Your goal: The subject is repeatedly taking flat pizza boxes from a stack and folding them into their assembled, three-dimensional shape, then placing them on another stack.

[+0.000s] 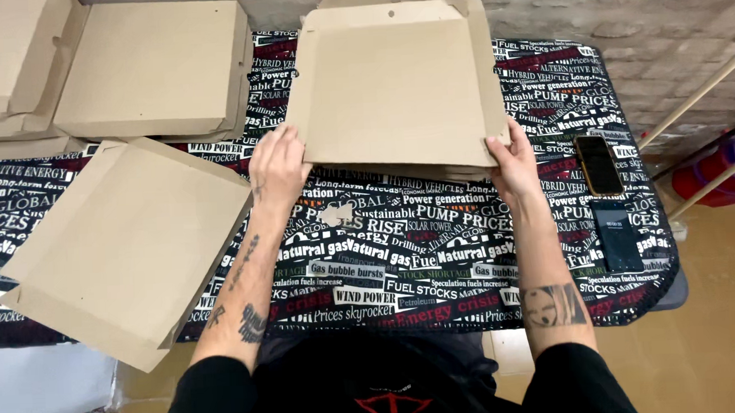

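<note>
A flat brown cardboard box (395, 90) lies in front of me on the table, on top of a stack of flat cardboard sheets. My left hand (276, 165) grips its near left corner. My right hand (514, 163) holds its near right corner. Both hands have fingers on top of the cardboard and thumbs tucked under its near edge. The box's side flaps are folded up slightly along the right and far edges.
Another folded cardboard box (125, 242) lies tilted at the left, overhanging the table's front edge. More boxes (151, 67) are stacked at the back left. Two dark phones (599, 165) (618, 237) rest at the right on the printed tablecloth (403, 254).
</note>
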